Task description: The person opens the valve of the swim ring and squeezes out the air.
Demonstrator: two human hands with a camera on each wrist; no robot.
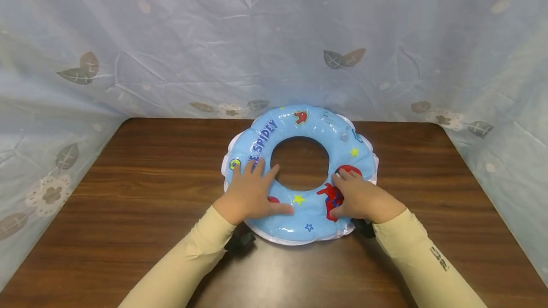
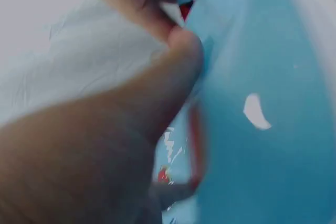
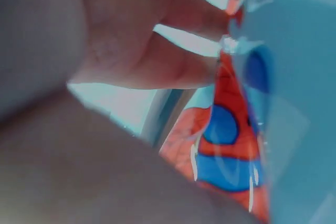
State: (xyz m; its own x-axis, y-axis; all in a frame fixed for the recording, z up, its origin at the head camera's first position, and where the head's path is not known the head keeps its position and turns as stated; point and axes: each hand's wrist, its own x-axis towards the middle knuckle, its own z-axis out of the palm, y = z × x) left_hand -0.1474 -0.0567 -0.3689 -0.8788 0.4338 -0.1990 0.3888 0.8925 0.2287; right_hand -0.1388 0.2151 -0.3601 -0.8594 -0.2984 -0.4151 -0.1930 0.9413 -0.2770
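An inflated light blue swim ring (image 1: 284, 225) with a scalloped white edge lies flat on the table. It carries red and blue cartoon figures, yellow stars and lettering that includes "SPIDEY". My left hand (image 1: 252, 193) rests on its near left side, fingers spread and thumb pointing right. On the near right side, my right hand (image 1: 361, 197) touches the ring with extended fingers, beside a red figure. In the left wrist view the ring's blue vinyl (image 2: 262, 166) fills the right side, touched by fingertips. The right wrist view has fingers (image 3: 194, 69) against the printed vinyl (image 3: 304, 72).
The dark brown wooden table (image 1: 162, 175) reaches back to a pale curtain (image 1: 274, 46) printed with leaves and flowers, which also hangs at both sides. Black wrist straps (image 1: 240, 241) show beneath the cream sleeves (image 1: 188, 260).
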